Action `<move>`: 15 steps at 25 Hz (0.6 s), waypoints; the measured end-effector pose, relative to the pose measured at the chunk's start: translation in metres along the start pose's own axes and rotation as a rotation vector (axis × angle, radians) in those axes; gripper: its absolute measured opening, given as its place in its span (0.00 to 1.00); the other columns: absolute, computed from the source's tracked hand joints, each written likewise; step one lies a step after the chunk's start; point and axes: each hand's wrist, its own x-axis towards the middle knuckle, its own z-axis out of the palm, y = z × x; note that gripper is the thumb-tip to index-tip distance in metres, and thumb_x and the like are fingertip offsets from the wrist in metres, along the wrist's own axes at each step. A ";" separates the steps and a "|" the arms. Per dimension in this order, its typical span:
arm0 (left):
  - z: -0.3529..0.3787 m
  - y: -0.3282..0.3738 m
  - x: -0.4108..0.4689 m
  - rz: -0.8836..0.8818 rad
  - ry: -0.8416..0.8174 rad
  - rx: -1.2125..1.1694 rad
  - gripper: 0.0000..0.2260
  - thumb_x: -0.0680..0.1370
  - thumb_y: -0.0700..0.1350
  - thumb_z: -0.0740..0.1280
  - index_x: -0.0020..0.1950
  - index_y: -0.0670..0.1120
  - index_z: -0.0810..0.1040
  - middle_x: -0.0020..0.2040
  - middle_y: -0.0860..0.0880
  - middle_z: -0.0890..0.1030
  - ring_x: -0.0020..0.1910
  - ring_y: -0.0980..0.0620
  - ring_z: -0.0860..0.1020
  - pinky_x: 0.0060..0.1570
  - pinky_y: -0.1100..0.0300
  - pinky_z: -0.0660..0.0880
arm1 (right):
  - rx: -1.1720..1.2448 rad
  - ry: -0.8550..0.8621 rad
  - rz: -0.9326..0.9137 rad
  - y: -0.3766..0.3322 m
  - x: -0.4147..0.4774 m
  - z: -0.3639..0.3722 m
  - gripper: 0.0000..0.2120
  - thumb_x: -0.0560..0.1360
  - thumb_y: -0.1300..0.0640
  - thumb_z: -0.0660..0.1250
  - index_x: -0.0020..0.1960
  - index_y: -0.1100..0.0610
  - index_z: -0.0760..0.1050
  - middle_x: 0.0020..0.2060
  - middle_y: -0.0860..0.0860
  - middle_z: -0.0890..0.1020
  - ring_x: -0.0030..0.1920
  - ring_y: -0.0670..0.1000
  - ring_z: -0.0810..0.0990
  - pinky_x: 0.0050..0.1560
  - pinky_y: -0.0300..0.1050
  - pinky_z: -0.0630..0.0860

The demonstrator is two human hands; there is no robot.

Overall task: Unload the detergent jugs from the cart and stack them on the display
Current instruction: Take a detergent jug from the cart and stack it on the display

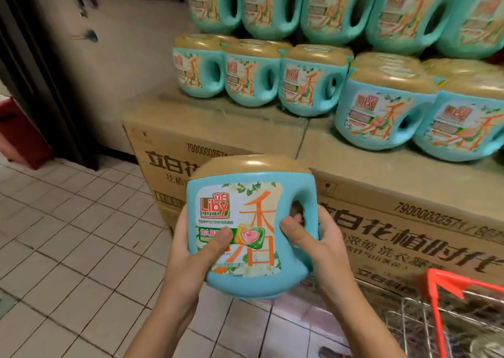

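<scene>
I look down on a floor of pale square tiles (68,235) with dark grout. Behind it stands a plain beige wall (131,66), with a dark upright frame (35,66) at left and a red boxy thing (19,137) beside it.

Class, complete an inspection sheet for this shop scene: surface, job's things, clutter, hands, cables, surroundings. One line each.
Surface: cardboard boxes form the display base.
Job's things: held jug, cap up, in front of the boxes; stacked jugs in two tiers on them; cart at lower right.
Clutter: nothing seen.
Hands: left hand grips the jug's side, thumb on label; right hand grips its handle.
Cables: nothing seen.
Surroundings: tiled floor, beige wall, red object far left.
</scene>
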 end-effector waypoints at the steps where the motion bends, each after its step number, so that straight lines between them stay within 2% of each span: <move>1: 0.004 0.004 0.013 0.012 -0.019 -0.006 0.42 0.49 0.62 0.83 0.62 0.56 0.76 0.53 0.46 0.85 0.47 0.44 0.85 0.36 0.56 0.81 | -0.031 0.004 -0.017 -0.007 0.013 0.001 0.37 0.55 0.45 0.77 0.55 0.64 0.71 0.45 0.60 0.74 0.41 0.55 0.81 0.39 0.45 0.81; 4: 0.011 0.017 0.055 0.041 -0.105 -0.053 0.37 0.51 0.61 0.83 0.58 0.60 0.79 0.54 0.47 0.85 0.48 0.46 0.85 0.38 0.57 0.82 | -0.053 0.038 -0.071 -0.021 0.044 0.005 0.37 0.55 0.45 0.76 0.58 0.62 0.72 0.48 0.62 0.78 0.43 0.56 0.83 0.40 0.44 0.81; 8: 0.020 0.036 0.114 0.099 -0.239 -0.049 0.37 0.54 0.60 0.83 0.62 0.58 0.77 0.56 0.47 0.84 0.51 0.46 0.84 0.40 0.57 0.81 | -0.093 0.140 -0.202 -0.036 0.085 0.014 0.29 0.56 0.45 0.75 0.52 0.58 0.75 0.38 0.46 0.82 0.37 0.48 0.82 0.35 0.36 0.77; 9: 0.023 0.040 0.131 0.107 -0.274 -0.048 0.37 0.55 0.59 0.82 0.62 0.57 0.76 0.56 0.47 0.84 0.52 0.46 0.84 0.41 0.57 0.81 | -0.106 0.165 -0.232 -0.039 0.096 0.015 0.27 0.57 0.45 0.74 0.52 0.56 0.76 0.37 0.45 0.84 0.37 0.46 0.82 0.35 0.35 0.77; 13: 0.030 0.050 0.185 0.118 -0.396 -0.040 0.40 0.56 0.58 0.83 0.66 0.57 0.74 0.58 0.46 0.83 0.55 0.45 0.83 0.43 0.56 0.81 | -0.128 0.221 -0.284 -0.049 0.131 0.019 0.26 0.59 0.44 0.75 0.56 0.49 0.78 0.45 0.53 0.86 0.44 0.48 0.85 0.38 0.40 0.80; 15: 0.033 0.052 0.208 0.136 -0.447 -0.015 0.43 0.55 0.58 0.83 0.68 0.58 0.71 0.59 0.48 0.83 0.55 0.46 0.83 0.44 0.56 0.81 | -0.135 0.205 -0.290 -0.048 0.147 0.021 0.32 0.58 0.47 0.76 0.61 0.47 0.74 0.49 0.47 0.85 0.49 0.46 0.84 0.42 0.38 0.80</move>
